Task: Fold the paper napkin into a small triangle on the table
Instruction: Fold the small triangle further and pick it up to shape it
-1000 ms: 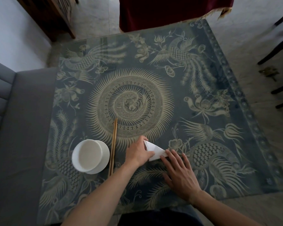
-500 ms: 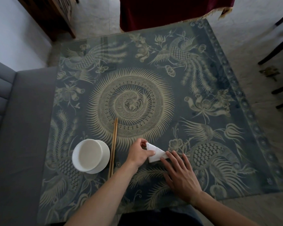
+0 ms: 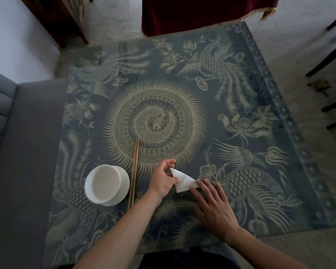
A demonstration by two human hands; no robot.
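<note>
A white paper napkin (image 3: 182, 181), folded into a small pointed shape, lies on the patterned table (image 3: 241, 105) near its front edge. My left hand (image 3: 163, 180) pinches the napkin's left edge between thumb and fingers, with its upper corner lifted a little. My right hand (image 3: 214, 207) lies flat with spread fingers, its fingertips pressing the napkin's right corner onto the table. Part of the napkin is hidden under both hands.
A white bowl on a saucer (image 3: 106, 186) stands left of my hands, with a pair of wooden chopsticks (image 3: 134, 173) lying beside it. A grey sofa (image 3: 17, 152) borders the table's left side. Dark chair legs (image 3: 332, 61) stand at the right.
My left hand has shifted its grip on the napkin's left edge, with fingers opened slightly. My right hand stays pressed on the right corner. The napkin has hardly moved.
</note>
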